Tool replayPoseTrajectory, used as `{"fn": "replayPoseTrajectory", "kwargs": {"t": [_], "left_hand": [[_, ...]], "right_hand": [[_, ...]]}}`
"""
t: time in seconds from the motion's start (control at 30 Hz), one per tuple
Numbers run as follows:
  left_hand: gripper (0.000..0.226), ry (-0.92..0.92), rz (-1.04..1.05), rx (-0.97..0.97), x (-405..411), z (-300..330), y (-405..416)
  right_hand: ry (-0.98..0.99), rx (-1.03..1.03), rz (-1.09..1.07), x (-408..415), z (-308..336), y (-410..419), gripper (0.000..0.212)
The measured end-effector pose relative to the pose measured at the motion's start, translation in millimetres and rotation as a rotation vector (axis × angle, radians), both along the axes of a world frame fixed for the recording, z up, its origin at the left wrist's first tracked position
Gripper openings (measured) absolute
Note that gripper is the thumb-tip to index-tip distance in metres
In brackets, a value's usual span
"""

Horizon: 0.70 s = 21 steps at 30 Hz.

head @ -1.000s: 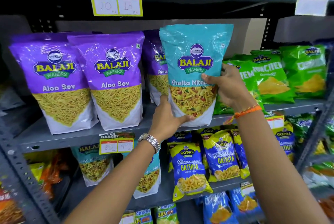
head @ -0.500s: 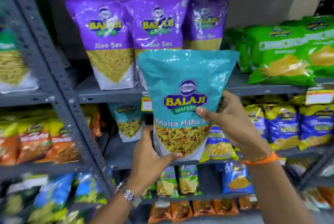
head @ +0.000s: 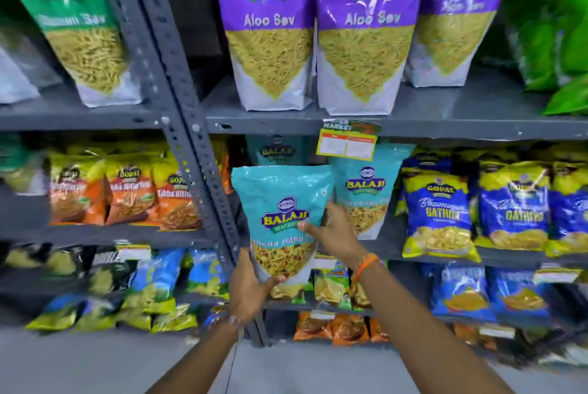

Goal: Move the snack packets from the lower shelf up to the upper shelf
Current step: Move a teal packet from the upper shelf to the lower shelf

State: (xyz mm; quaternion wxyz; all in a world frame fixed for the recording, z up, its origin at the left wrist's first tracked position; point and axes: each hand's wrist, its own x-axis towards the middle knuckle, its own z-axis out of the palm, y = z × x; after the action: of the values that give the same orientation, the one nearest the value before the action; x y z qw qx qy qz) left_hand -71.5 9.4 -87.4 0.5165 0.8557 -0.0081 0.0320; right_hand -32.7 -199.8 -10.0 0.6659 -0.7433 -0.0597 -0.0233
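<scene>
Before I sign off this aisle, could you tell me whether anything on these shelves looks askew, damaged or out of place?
Little stands out. The price tag on the upper shelf edge hangs tilted, partly covering a teal packet below. Both hands hold another teal packet in front of the lower shelf. No spills or torn packs show, though the edges are blurred.

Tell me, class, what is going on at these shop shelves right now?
A person is holding one teal snack packet upright in both hands, in front of the shelves. The left hand supports its bottom corner and the right hand grips its right side. Another teal packet stands on the lower shelf just behind. The upper shelf carries purple packets, with bare space to their right. The held packet is not yet on that shelf.
</scene>
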Motion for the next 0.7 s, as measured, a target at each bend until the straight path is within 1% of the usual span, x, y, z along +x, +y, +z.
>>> {"fn": "replayPoseTrajectory", "kwargs": {"t": [0.03, 0.07, 0.17, 0.27, 0.37, 0.5, 0.6, 0.7], "left_hand": [[0.091, 0.004, 0.001, 0.021, 9.1, -4.5, 2.3], [0.096, 0.011, -0.005, 0.041, 19.9, -8.8, 4.4], [0.085, 0.049, -0.033, 0.038, 47.1, -2.6, 2.9], [0.083, 0.043, -0.067, 0.026, 76.0, 4.1, -3.0], [0.078, 0.025, -0.028, 0.051, 105.0, 3.2, -4.8], [0.076, 0.036, -0.023, 0.110, 129.0, -2.5, -5.5], [0.076, 0.020, -0.050, 0.112, 138.5, -9.6, -4.2], [0.075, 0.045, -0.064, 0.111, 145.7, -12.7, -0.8]], "right_hand": [[0.028, 0.005, 0.001, 9.7, -2.4, 2.3, 0.039], [0.042, 0.008, 0.001, 19.2, -2.6, 3.8, 0.038], [0.031, 0.009, -0.011, 50.3, 0.8, 9.0, 0.037], [-0.003, -0.002, -0.044, 78.0, 4.2, 11.6, 0.042], [-0.016, -0.022, -0.080, 99.7, 3.9, 15.4, 0.041], [-0.044, -0.029, -0.107, 113.5, -6.8, 20.2, 0.043], [-0.058, -0.028, -0.134, 116.9, -17.3, 20.5, 0.041], [-0.047, -0.018, -0.151, 121.9, -20.3, 19.8, 0.040]]}}
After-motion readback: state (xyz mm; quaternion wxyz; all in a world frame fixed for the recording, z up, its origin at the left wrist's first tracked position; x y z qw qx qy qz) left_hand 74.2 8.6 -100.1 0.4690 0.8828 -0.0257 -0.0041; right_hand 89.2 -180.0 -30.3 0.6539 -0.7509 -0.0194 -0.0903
